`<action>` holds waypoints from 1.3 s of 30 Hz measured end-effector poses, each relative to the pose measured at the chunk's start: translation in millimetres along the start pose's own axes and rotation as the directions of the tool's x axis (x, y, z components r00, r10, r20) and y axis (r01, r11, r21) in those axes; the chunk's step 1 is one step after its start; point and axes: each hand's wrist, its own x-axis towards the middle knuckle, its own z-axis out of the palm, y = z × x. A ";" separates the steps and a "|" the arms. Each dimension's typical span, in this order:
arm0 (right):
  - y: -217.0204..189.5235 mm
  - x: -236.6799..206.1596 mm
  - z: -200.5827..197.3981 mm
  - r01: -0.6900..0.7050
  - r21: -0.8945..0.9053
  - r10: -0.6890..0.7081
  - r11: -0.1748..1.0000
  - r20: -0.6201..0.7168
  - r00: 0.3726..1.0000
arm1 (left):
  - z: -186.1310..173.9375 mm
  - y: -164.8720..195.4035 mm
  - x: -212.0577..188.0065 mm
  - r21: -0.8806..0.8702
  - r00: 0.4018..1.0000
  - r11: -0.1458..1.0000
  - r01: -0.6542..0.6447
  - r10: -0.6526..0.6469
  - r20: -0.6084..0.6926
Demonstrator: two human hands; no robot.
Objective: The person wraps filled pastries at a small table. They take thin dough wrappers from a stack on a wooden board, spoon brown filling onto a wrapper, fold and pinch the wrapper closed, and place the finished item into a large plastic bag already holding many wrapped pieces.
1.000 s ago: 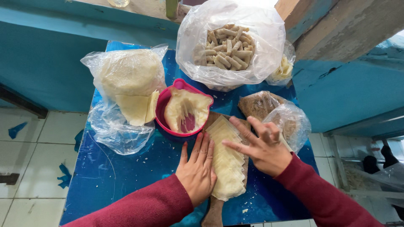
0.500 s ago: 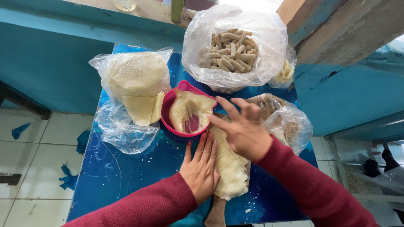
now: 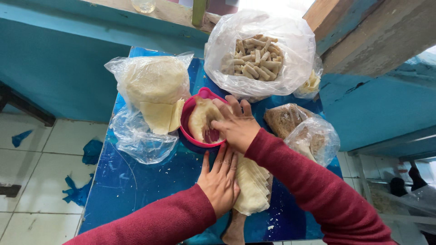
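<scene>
So the right hand [image 3: 238, 127] is reaching across into the pink bowl [image 3: 190, 113], fingers loosely spread and dipping toward the pale paste inside, not clamped on anything as far as I can see. Looks like it's going for a dab of that stuff, which would explain why the bowl sits right at the fingertips. The left hand [image 3: 221, 179] is just below it, lying flat with fingers together and open, pressing down on the stack of thin wrappers [image 3: 252, 186], probably to keep the sheets from sliding around. The stack runs out from under the palm toward the person, hanging over a wooden piece at the bench edge.

Going outward: off to the left of the hands there's a plastic bag of round wrappers [image 3: 152, 86] with a few square sheets spilling out of its mouth. Straight ahead, past the bowl, is a big clear bag of finished rolls [image 3: 259, 59], so the done ones pile up out of the way. To the right of the right hand, a bag of brownish filling [image 3: 295, 129] sits within easy reach, and a smaller bag [image 3: 311, 84] is tucked behind it.

Everything is on a glossy blue bench [image 3: 131, 190]. Teal walls around, white tiled floor [image 3: 36, 181] on the left with blue scraps lying about, wooden beams up top right.
</scene>
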 end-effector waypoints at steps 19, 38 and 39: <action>6.6 -135.0 -22.2 -0.103 -0.293 0.059 0.951 -0.155 0.986 | -9.4 2.1 2.8 0.002 1.000 1.000 -0.028 0.028 0.013; 41.3 -121.7 -1.4 -0.066 -0.496 0.017 0.866 -0.104 0.994 | -7.6 3.1 6.2 0.011 0.999 0.999 -0.031 0.031 0.023; 42.8 -119.3 0.7 -0.091 -0.504 0.050 0.859 -0.093 0.994 | -7.9 3.5 6.1 0.013 0.999 0.999 -0.031 0.031 0.015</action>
